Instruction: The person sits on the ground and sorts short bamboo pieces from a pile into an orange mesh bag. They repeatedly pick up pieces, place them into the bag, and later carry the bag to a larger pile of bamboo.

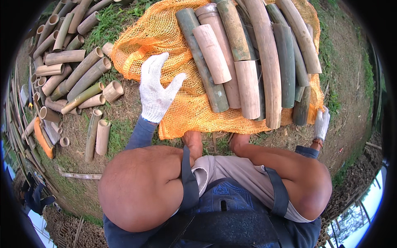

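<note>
An orange mesh sack (182,111) lies spread on the ground before my feet. Several cut bamboo pieces (266,70), green and pale tan, are stacked lengthwise on it. My left hand (157,89), in a white knitted glove, is held over the left part of the mesh, thumb apart from the fingers and nothing in its grasp. Down at the sack's near right corner, my right hand (322,124), also gloved, has its fingers closed on the mesh edge. A dark bamboo piece (302,108) lies just left of that hand.
A heap of cut bamboo pieces (78,74) covers the ground at the left. Two short pieces, one of them a pale bamboo tube (103,137), lie nearer me. A curved orange-and-grey object (44,137) rests beside the heap. Long poles (20,124) line the far left.
</note>
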Action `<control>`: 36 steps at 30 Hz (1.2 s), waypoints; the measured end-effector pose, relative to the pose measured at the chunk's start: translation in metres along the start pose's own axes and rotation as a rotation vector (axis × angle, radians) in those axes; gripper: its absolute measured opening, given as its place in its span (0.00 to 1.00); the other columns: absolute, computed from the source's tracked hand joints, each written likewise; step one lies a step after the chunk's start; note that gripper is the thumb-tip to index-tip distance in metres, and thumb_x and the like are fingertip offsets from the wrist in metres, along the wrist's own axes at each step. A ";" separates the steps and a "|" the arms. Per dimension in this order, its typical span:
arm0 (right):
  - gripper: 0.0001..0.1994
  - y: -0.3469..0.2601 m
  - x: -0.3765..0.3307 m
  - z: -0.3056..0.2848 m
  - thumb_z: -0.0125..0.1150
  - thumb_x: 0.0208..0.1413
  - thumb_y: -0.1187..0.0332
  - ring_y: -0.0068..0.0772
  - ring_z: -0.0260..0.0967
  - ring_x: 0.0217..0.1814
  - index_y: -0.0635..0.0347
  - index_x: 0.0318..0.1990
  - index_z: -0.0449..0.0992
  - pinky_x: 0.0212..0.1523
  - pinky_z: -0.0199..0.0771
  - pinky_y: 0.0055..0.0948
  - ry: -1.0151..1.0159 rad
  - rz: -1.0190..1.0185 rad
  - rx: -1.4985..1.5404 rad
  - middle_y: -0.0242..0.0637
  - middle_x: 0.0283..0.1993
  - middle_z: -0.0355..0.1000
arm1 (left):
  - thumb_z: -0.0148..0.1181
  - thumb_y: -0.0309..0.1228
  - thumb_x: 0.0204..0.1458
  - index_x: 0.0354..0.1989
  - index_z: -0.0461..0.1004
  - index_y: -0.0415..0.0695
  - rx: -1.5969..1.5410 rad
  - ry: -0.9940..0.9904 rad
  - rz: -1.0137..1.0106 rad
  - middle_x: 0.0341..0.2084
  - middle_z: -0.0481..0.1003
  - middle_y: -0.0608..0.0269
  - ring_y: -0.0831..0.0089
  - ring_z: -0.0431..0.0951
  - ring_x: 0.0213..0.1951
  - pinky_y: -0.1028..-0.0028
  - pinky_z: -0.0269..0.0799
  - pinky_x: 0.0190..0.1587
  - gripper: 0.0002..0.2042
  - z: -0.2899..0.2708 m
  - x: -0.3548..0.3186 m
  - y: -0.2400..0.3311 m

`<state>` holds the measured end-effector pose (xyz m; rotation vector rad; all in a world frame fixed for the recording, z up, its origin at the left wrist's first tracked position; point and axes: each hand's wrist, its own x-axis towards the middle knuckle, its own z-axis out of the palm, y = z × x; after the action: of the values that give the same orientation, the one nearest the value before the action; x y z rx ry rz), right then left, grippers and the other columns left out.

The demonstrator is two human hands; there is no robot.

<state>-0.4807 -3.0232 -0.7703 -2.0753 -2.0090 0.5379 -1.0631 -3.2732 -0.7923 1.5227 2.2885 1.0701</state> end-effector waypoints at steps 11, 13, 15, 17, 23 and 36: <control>0.16 0.002 0.025 -0.003 0.56 0.75 0.60 0.38 0.72 0.59 0.65 0.56 0.78 0.66 0.71 0.37 0.177 0.106 0.450 0.43 0.56 0.76 | 0.74 0.37 0.60 0.63 0.81 0.44 -0.382 -1.186 -0.515 0.56 0.80 0.45 0.52 0.82 0.57 0.60 0.79 0.59 0.23 -0.111 -0.112 0.048; 0.17 0.006 0.032 -0.003 0.57 0.76 0.57 0.36 0.72 0.59 0.64 0.57 0.77 0.64 0.71 0.36 0.255 -0.208 0.287 0.41 0.57 0.76 | 0.73 0.38 0.62 0.64 0.82 0.45 -0.308 -1.215 -0.433 0.57 0.80 0.44 0.52 0.83 0.57 0.61 0.79 0.59 0.22 -0.112 -0.095 0.043; 0.18 0.013 0.037 -0.003 0.58 0.76 0.55 0.34 0.71 0.58 0.61 0.58 0.77 0.63 0.72 0.36 0.220 -0.262 0.272 0.40 0.57 0.76 | 0.71 0.38 0.64 0.64 0.82 0.46 -0.181 -1.128 -0.334 0.58 0.81 0.43 0.52 0.83 0.57 0.62 0.79 0.60 0.21 -0.098 -0.069 0.036; 0.18 0.017 0.039 -0.003 0.57 0.77 0.54 0.33 0.71 0.58 0.59 0.61 0.76 0.62 0.72 0.35 0.097 -0.067 0.397 0.37 0.57 0.76 | 0.69 0.38 0.66 0.65 0.83 0.47 -0.100 -0.979 -0.169 0.60 0.81 0.43 0.52 0.84 0.57 0.62 0.79 0.61 0.21 -0.080 -0.040 0.033; 0.14 -0.024 0.009 -0.016 0.57 0.79 0.64 0.25 0.67 0.32 0.58 0.64 0.72 0.33 0.73 0.30 0.118 0.370 1.660 0.31 0.34 0.71 | 0.79 0.30 0.52 0.43 0.81 0.41 -0.303 -0.682 0.372 0.35 0.81 0.51 0.46 0.84 0.37 0.60 0.82 0.42 0.14 -0.041 0.010 0.090; 0.46 -0.208 -0.094 0.013 0.81 0.61 0.61 0.31 0.66 0.78 0.61 0.81 0.58 0.74 0.70 0.35 -0.601 -0.353 0.995 0.40 0.75 0.70 | 0.68 0.27 0.56 0.51 0.81 0.44 -0.455 -0.772 0.522 0.37 0.84 0.49 0.46 0.87 0.44 0.58 0.82 0.49 0.14 0.074 0.098 0.228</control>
<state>-0.6776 -3.1070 -0.6894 -0.9949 -1.6841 1.7678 -0.9036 -3.1061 -0.6740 1.9101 1.0890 0.8030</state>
